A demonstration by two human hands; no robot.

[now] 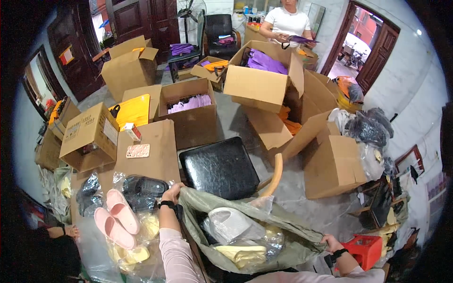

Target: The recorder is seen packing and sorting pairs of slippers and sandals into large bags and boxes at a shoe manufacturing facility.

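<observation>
At the far left, well away from the left hand, 2 pink slippers point(117, 219) lie side by side on clear plastic, with pale yellow slippers point(130, 254) under film just below them. Above those, near the left hand, dark slippers in a clear bag point(144, 188) rest on a flat sheet of cardboard point(158, 151), which also carries a pink phone case point(138, 151).

The left hand point(172, 192) is closed, pinching the left edge of a large grey-green sack point(292, 236) and holding its mouth up. Just right of that hand, inside the open sack, lie a white slipper wrapped in plastic point(231, 224) and a bagged yellow pair point(245, 253). Beyond the sack, above both hands, stands a black padded chair seat point(219, 167).

The right hand point(331, 244) is closed on the sack's right rim, pulling it outward. Just right of it sits a red plastic stool point(368, 250). Further off, open cardboard boxes point(257, 78) hold purple goods, and another person point(286, 21) in a white shirt stands behind them.
</observation>
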